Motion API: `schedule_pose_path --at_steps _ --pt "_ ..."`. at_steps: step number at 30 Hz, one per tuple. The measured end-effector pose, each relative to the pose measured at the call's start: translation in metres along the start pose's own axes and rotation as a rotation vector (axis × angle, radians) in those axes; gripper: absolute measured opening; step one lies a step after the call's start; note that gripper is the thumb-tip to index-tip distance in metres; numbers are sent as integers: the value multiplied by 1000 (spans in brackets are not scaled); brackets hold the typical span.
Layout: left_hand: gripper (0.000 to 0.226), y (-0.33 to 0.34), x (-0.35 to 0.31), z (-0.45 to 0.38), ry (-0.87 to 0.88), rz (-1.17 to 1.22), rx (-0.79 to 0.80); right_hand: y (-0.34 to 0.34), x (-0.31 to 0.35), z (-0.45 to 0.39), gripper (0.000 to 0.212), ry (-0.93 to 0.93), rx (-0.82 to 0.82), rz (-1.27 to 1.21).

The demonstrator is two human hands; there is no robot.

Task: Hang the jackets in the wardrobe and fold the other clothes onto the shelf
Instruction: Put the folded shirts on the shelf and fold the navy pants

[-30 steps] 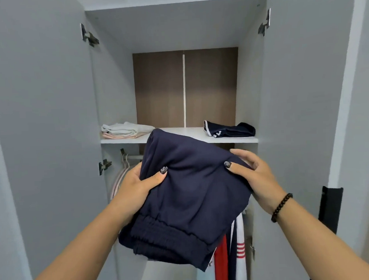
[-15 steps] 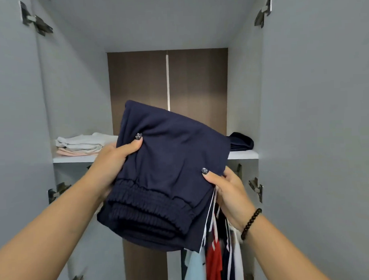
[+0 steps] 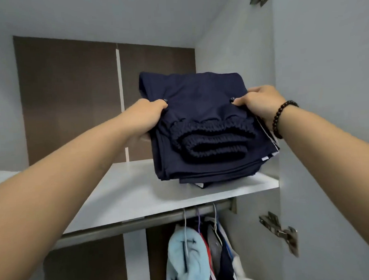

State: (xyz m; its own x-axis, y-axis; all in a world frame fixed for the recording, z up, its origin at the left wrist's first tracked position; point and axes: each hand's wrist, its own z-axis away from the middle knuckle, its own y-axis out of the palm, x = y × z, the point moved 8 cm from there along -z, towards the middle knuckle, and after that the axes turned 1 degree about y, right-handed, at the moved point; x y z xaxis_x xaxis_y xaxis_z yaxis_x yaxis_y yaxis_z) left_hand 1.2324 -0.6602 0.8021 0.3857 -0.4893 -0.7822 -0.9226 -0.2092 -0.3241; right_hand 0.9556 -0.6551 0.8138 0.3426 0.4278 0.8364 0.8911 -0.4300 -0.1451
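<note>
The left hand (image 3: 146, 118) was curled around the left edge of the folded navy-blue fabric trousers with elasticated waistband (image 3: 202, 126), thumb on top. The trousers were held over the right end of the white wardrobe shelf (image 3: 127, 192), atop another dark folded garment (image 3: 198, 184). The right hand (image 3: 259, 104) gripped the right edge likewise. Jackets on hangers (image 3: 195, 250) hung from the metal rail (image 3: 128, 226) below.

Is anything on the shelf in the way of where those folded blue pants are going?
Yes: another dark folded garment with white trim already lies on the shelf at its right end, right under the folded navy pants. Both hands, left and right, hold the pants above it, so they would land on top.
</note>
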Motion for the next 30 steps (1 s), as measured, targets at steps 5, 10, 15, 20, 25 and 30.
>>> schedule_pose_path --at_steps 5,10,15,20,25,30 --pt "27 49 32 -46 -94 66 208 6 -21 -51 31 75 -34 311" --pt "20 88 64 -62 -187 153 330 33 -42 -90 26 48 11 542" --pt "16 104 111 -56 -358 169 329 76 -87 -109 28 43 164 781" --pt "30 103 127 -43 -447 15 302 109 -134 -104 36 149 431 1075" --pt "66 89 87 -57 -362 -262 167 106 -92 -104 49 0 405 991" --pt "45 136 80 -44 -229 -414 282 123 -79 -66 34 -131 606 908"
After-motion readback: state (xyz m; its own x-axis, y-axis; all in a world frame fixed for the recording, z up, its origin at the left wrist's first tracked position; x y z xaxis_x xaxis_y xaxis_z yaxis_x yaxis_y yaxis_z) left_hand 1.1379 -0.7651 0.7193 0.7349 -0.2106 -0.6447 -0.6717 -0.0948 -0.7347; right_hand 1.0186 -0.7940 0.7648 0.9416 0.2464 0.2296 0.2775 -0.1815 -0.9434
